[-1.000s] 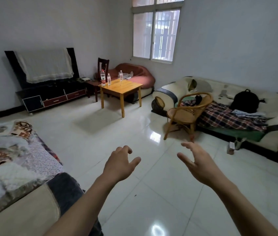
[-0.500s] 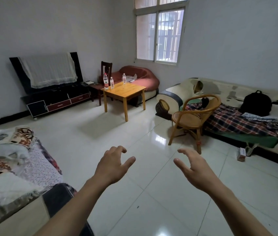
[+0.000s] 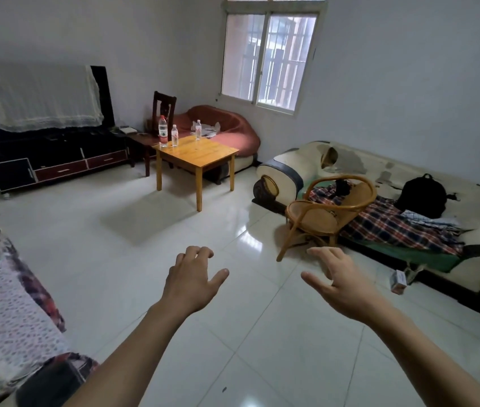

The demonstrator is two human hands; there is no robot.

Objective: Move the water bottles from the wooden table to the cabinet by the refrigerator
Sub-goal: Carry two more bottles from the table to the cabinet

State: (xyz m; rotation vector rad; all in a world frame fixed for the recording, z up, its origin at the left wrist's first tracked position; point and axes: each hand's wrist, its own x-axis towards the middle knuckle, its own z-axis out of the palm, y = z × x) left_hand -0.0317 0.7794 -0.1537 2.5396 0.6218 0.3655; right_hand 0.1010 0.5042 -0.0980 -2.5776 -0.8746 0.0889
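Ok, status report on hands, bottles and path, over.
Left hand and right hand open, empty. Three water bottles upright on the wooden table. Rattan chair right of path.

Standing on one wooden table (image 3: 200,152): three water bottles, one large bottle (image 3: 162,135), one smaller bottle (image 3: 175,136) and one far bottle (image 3: 198,130); sitting around it: one rattan chair (image 3: 325,211), one dark chair (image 3: 163,108), one backpack (image 3: 422,195).
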